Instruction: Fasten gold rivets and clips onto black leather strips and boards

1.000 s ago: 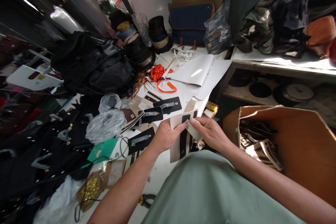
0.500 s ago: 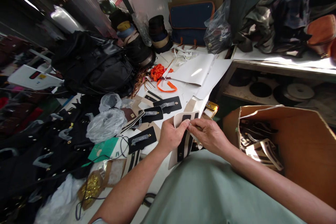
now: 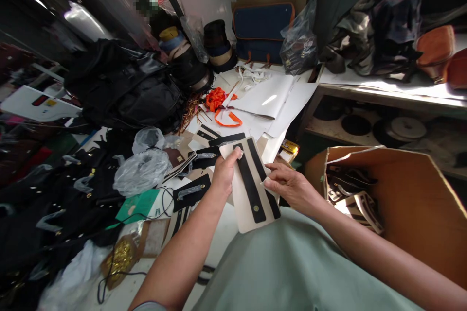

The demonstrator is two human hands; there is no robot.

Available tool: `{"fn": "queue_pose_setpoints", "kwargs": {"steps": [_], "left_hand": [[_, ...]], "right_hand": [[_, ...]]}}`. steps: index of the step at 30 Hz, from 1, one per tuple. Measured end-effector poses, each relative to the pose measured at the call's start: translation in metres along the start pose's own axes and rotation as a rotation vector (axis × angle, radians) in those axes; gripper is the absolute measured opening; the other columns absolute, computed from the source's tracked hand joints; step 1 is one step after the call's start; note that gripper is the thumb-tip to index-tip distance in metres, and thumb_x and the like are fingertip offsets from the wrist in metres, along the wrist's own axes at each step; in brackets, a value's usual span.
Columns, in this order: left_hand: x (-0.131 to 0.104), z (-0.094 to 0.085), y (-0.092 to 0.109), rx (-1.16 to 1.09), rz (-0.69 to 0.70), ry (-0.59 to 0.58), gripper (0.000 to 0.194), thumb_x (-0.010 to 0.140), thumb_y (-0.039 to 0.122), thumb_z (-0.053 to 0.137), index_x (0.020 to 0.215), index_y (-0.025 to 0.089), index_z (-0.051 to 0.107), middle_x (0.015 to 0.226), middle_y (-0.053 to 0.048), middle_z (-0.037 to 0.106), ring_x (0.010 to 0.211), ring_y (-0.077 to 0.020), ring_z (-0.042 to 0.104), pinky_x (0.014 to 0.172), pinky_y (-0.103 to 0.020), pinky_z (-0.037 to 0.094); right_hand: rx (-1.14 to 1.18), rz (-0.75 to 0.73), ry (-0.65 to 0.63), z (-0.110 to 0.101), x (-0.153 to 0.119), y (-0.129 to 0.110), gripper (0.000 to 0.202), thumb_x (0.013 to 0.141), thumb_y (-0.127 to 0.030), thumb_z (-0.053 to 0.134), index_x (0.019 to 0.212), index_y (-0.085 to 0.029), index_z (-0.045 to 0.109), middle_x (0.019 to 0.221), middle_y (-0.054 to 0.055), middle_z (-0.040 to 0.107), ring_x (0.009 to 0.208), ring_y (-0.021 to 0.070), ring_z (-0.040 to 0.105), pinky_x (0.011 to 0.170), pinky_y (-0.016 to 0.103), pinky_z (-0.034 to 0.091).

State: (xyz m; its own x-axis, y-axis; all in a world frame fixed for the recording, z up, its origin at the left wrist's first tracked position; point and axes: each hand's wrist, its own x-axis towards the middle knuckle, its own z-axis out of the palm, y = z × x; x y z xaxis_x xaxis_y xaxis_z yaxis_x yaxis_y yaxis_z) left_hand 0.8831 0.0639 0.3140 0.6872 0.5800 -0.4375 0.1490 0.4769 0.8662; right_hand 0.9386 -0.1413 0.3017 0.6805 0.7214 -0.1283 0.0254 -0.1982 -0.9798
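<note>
Striped panel (image 3: 252, 184) is in front of me, above the near edge of the table (image 3: 215, 228) and just over the green cloth (image 3: 277, 262) on my lap. My left hand (image 3: 224, 172) holds it by the far left edge, thumb pressed on its face. A moment ago both my hands met at its far part, with the panel tipped and half hidden behind my fingers. Now it is turned broad side up, and I can see both black bands and the round snap (image 3: 256, 208) near the near end of one.

My right hand (image 3: 290, 187) has drawn back to the right edge, fingers bent, thumb and fingertip close together; I cannot tell whether they pinch something small or touch the panel. As I judge it, the close two-handed fingering has paused, and my left hand bears the panel alone.

Left of it lie black patches (image 3: 182, 201) with wrapped straps. Right of me stands a cardboard box (image 3: 419, 194) with more striped pieces (image 3: 359, 209) inside, well apart from the panel.
</note>
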Motion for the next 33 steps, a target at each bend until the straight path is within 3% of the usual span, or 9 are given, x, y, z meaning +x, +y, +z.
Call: {"fn": "queue_pose_setpoints", "kwargs": {"steps": [3,5,9,14,18,23,28,30,33], "left_hand": [[-0.010,0.004,-0.008,0.013,-0.041,-0.087,0.053,0.068,0.046,0.090,0.106,0.012,0.075,0.101,-0.012,0.081,0.094,-0.0294,0.077,0.094,-0.045,0.058],[-0.018,0.001,-0.011,0.089,-0.022,-0.141,0.056,0.069,0.044,0.091,0.114,0.015,0.073,0.109,-0.012,0.080,0.100,-0.0295,0.075,0.096,-0.044,0.057],[-0.045,-0.010,-0.018,0.202,-0.008,-0.223,0.059,0.073,0.040,0.089,0.122,0.017,0.068,0.119,-0.011,0.077,0.108,-0.0295,0.073,0.099,-0.042,0.056],[-0.087,-0.015,-0.040,0.000,-0.281,-0.280,0.059,0.077,0.041,0.087,0.127,0.015,0.068,0.115,-0.016,0.078,0.101,-0.0322,0.076,0.093,-0.045,0.059],[-0.105,-0.011,-0.046,0.039,-0.326,-0.338,0.056,0.079,0.046,0.085,0.121,0.012,0.073,0.113,-0.017,0.079,0.100,-0.0335,0.076,0.095,-0.046,0.058],[-0.106,-0.003,-0.040,0.057,-0.273,-0.347,0.058,0.080,0.050,0.083,0.125,0.015,0.073,0.119,-0.015,0.077,0.106,-0.0343,0.074,0.100,-0.049,0.056],[-0.095,0.004,-0.041,0.038,-0.153,-0.234,0.054,0.084,0.049,0.079,0.126,0.016,0.072,0.123,-0.013,0.076,0.113,-0.0325,0.072,0.104,-0.048,0.055],[-0.091,0.008,-0.041,0.017,-0.077,-0.186,0.054,0.085,0.047,0.079,0.128,0.017,0.071,0.128,-0.012,0.074,0.118,-0.0312,0.070,0.108,-0.046,0.052],[-0.086,0.017,-0.042,0.020,-0.009,-0.149,0.053,0.087,0.046,0.078,0.130,0.017,0.069,0.131,-0.012,0.073,0.121,-0.0307,0.068,0.109,-0.045,0.051]], "right_hand": [[0.081,0.136,-0.076,0.003,-0.005,0.006,0.039,0.092,-0.055,0.065,0.080,-0.019,0.068,0.076,0.001,0.062,0.071,0.0162,0.057,0.064,0.028,0.041],[0.161,0.206,-0.061,0.003,-0.009,0.006,0.043,0.090,-0.060,0.065,0.080,-0.018,0.065,0.065,-0.002,0.055,0.059,0.0130,0.048,0.055,0.026,0.035],[0.270,0.257,0.017,-0.002,-0.013,0.000,0.047,0.083,-0.064,0.071,0.082,-0.018,0.066,0.068,-0.001,0.059,0.058,0.0134,0.049,0.051,0.025,0.037],[0.304,0.230,0.040,-0.009,-0.018,-0.007,0.047,0.082,-0.064,0.073,0.080,-0.018,0.066,0.073,0.000,0.061,0.062,0.0134,0.050,0.054,0.025,0.040],[0.257,0.216,0.075,-0.009,-0.022,-0.005,0.046,0.083,-0.065,0.071,0.080,-0.019,0.064,0.071,-0.001,0.058,0.060,0.0132,0.048,0.052,0.025,0.039],[0.103,0.127,0.109,-0.015,-0.017,0.000,0.044,0.088,-0.063,0.066,0.077,-0.021,0.062,0.071,0.000,0.057,0.064,0.0155,0.050,0.060,0.028,0.042],[-0.058,-0.090,0.290,-0.031,-0.016,0.002,0.039,0.090,-0.055,0.068,0.071,-0.022,0.065,0.103,0.007,0.068,0.096,0.0230,0.061,0.089,0.034,0.045],[-0.089,-0.069,0.261,-0.033,-0.022,-0.001,0.039,0.090,-0.056,0.069,0.071,-0.022,0.065,0.084,0.004,0.064,0.081,0.0199,0.058,0.077,0.032,0.044],[-0.050,0.085,0.091,-0.029,-0.031,-0.006,0.048,0.087,-0.062,0.069,0.064,-0.021,0.058,0.059,-0.002,0.047,0.058,0.0140,0.040,0.055,0.029,0.033]]}}
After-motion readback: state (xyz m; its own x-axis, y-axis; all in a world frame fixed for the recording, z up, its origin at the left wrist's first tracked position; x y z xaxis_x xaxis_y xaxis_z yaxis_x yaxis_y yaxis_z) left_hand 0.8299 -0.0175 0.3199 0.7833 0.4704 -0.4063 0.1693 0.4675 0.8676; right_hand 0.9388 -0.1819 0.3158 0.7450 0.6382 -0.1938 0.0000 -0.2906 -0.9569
